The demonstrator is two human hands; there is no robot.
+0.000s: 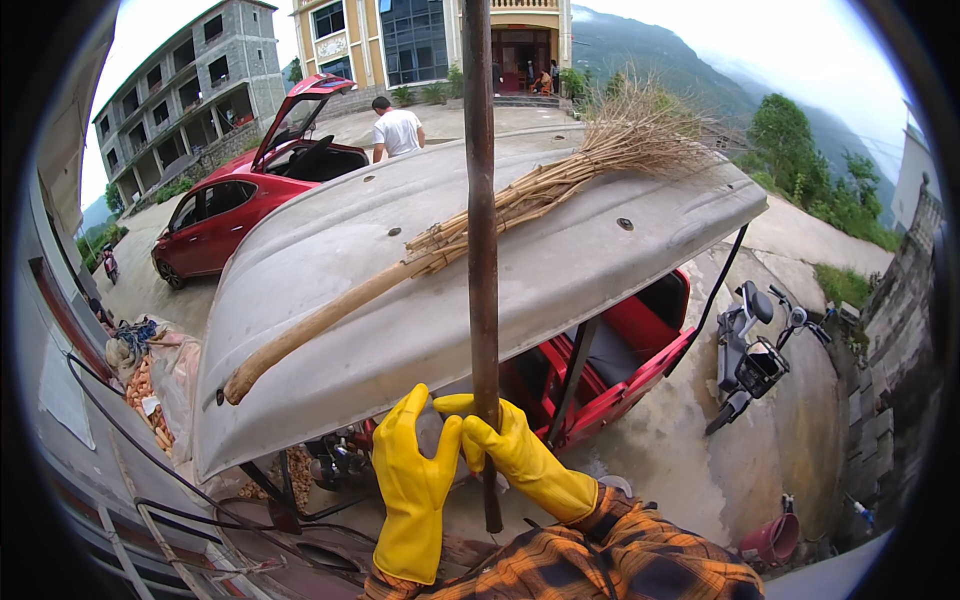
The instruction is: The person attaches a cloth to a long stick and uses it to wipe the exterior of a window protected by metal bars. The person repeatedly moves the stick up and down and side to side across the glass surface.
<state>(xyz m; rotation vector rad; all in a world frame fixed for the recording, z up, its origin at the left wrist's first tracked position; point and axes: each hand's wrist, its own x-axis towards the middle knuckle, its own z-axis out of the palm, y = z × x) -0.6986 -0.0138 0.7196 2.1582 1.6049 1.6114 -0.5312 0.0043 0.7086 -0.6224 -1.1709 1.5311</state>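
My right hand (521,461), in a yellow rubber glove, is closed around the lower part of a long dark brown pole (482,247). The pole stands upright before me, and its top runs past the upper edge of the view. Just left of it, my left hand (415,480) wears a matching glove, with thumb and fingers apart and nothing seen between them. Beyond both hands, a twig broom (517,195) with a thick wooden handle lies slantwise on a grey vehicle canopy (315,300). The pole crosses in front of the broom and hides part of it.
Beneath the canopy is a red vehicle body (637,382). An electric scooter (757,360) and a red bucket (772,536) stand to the right. A red car (217,210) has its tailgate up, beside a person (397,131). Corn cobs (146,397) and black hoses (180,480) lie left.
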